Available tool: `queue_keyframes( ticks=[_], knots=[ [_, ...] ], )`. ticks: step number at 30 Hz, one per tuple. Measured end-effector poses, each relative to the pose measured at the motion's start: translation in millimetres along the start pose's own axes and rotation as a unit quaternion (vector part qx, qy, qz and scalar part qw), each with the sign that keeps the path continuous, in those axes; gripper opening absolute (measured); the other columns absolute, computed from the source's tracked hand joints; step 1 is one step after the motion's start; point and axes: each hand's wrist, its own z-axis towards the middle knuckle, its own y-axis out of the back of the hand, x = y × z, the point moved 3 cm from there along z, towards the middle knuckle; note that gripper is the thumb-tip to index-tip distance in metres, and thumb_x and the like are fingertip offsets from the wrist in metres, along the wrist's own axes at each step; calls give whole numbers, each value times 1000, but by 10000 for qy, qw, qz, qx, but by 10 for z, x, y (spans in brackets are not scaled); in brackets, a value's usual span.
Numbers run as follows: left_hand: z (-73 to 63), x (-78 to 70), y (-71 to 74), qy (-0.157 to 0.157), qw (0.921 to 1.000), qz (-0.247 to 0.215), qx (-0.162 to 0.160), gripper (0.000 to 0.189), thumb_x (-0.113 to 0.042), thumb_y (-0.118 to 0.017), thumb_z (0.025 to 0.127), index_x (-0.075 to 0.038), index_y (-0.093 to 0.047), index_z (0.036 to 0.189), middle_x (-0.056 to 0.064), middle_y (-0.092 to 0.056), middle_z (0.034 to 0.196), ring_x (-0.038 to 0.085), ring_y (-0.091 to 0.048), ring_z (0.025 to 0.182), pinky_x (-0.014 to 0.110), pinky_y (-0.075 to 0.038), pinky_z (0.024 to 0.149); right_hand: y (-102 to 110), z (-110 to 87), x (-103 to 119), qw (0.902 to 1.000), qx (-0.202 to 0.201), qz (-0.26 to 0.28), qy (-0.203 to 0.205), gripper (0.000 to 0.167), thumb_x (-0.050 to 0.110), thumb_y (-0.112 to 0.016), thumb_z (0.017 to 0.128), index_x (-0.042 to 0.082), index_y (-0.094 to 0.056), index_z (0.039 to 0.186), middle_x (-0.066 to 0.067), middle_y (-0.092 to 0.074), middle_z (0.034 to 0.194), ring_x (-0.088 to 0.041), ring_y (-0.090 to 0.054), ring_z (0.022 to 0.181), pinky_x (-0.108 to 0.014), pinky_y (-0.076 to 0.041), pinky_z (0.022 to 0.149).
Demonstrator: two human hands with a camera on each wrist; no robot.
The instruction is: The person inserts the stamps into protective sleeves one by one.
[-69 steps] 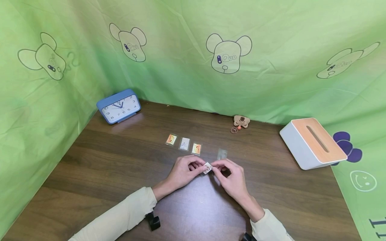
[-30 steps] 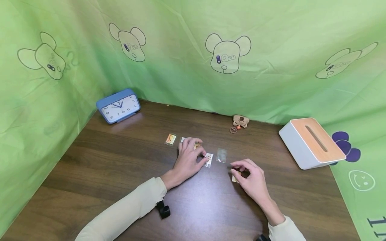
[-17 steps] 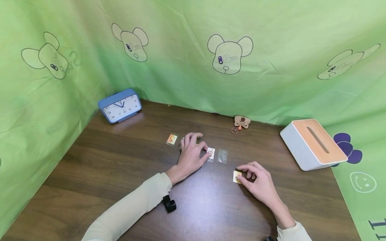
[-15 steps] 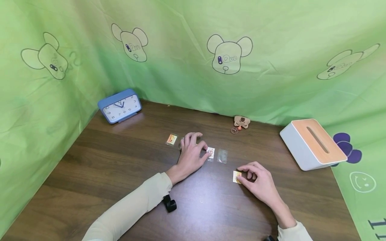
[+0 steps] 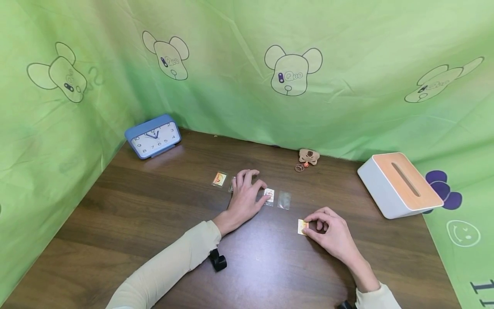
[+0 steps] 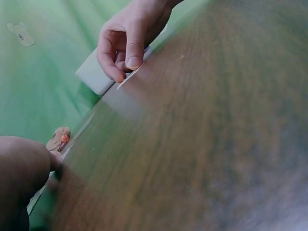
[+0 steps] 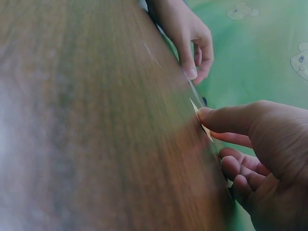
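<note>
In the head view, my right hand (image 5: 328, 231) pinches a small yellow-and-white picture card (image 5: 302, 227) between thumb and forefinger, low over the table. The right wrist view shows that card (image 7: 195, 109) edge-on at the thumb. My left hand (image 5: 244, 197) rests with fingers spread and loosely bent, its thumb touching a white picture card (image 5: 269, 194) in a clear sleeve on the table. Beyond it lies a clear plastic sleeve (image 5: 284, 200) with wood showing through. An orange sleeved card (image 5: 219, 179) lies left of the hand, which mostly covers another sleeved card (image 5: 233, 183).
A blue clock (image 5: 153, 136) stands at the back left. Near the green curtain (image 5: 231, 86) lies a brown bear-shaped trinket (image 5: 309, 156) with rings (image 5: 299, 168). A white tissue box (image 5: 401, 184) with a wood-look lid stands at the right.
Both hands held a white card together earlier; then they parted. The left hand pushed the sleeved white card away into the row, while the right took the yellow-and-white card. Lately both hands stay nearly still.
</note>
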Motion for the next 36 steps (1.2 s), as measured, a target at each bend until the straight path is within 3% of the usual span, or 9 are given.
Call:
queue_keyframes(
  ticks=[15,22,29,36],
  knots=[
    [9,12,-11,-34,9999,-123,100,21,-31,-87,98,-14,-79,107,14,-55,151,40,-39,146,63,-36,113,-25,-5,26,9997,-125,197,-42,43,-4,-102,69,21,-78,94,8,-62,85,-9,-54,72,-17,-42,64],
    [30,-51,-34,-260,9995,-136,122,23,-32,-90,95,-16,-79,109,11,-57,150,37,-42,143,57,-37,113,-58,-7,64,9989,-322,353,-14,43,-8,-100,70,20,-75,91,8,-61,79,-9,-55,68,-17,-43,62],
    [71,-149,-95,-487,9979,171,404,34,-43,-86,97,-21,-82,123,10,-55,155,36,-39,147,56,-35,119,-112,2,86,9981,-438,321,298,39,-11,-95,76,20,-73,87,11,-63,77,-6,-56,65,-16,-43,60],
    [111,-217,-167,-620,9941,509,734,52,-56,-80,98,-25,-79,140,15,-46,168,42,-31,158,60,-32,122,-129,11,85,9982,-435,302,289,40,-10,-95,77,23,-73,86,13,-63,77,-2,-54,65,-15,-42,59]
  ],
)
